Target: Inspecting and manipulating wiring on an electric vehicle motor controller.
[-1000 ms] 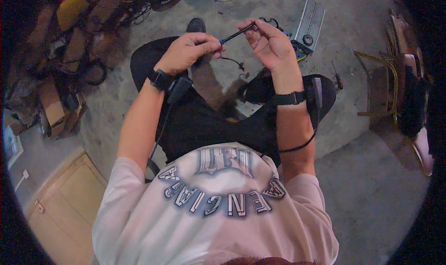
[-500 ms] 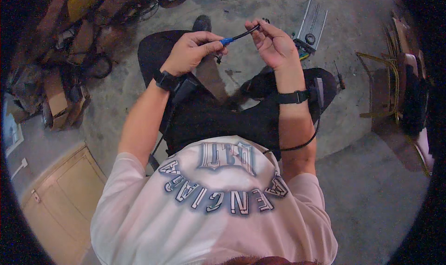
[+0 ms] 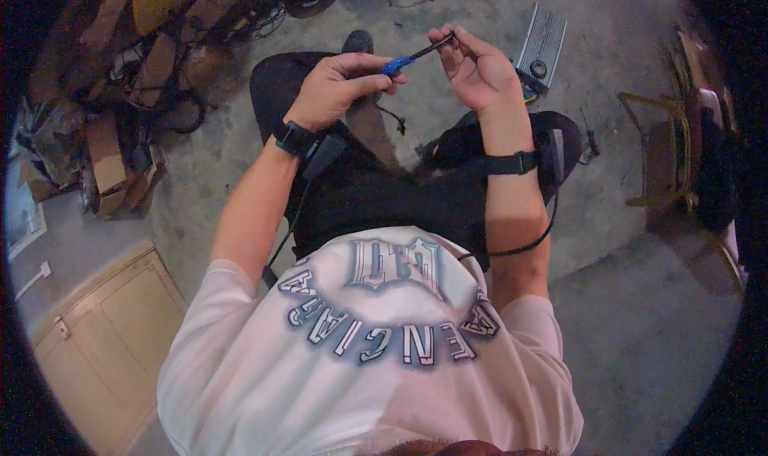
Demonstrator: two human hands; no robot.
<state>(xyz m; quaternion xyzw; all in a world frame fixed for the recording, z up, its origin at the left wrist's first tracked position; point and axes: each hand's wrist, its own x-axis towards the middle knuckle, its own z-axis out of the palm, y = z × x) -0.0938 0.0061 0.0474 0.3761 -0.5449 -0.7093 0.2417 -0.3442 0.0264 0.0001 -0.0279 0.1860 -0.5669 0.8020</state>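
My left hand (image 3: 340,90) is closed on a blue connector (image 3: 396,66), pinched between thumb and fingers. From that connector a short black cable (image 3: 426,50) slants up to the right. My right hand (image 3: 486,78) pinches the cable's other end between thumb and fingertips, palm turned up. A thin dark lead with a small plug (image 3: 399,124) dangles below my left hand; where it joins is hidden. Both hands are raised over my crossed legs. Just beyond my right hand lies a silver finned metal box (image 3: 544,44) on the floor, with coloured wires at its near end.
Cardboard boxes (image 3: 108,164) and tangled cables are heaped at the left. A gold-coloured metal frame (image 3: 680,128) stands at the right. Near my right knee a thin dark tool (image 3: 590,136) lies on the concrete floor (image 3: 216,184). A beige door (image 3: 112,328) is at lower left.
The hands and cable have shifted slightly in view. More of the blue connector shows past my left fingers, and the dangling lead hangs lower and farther right.
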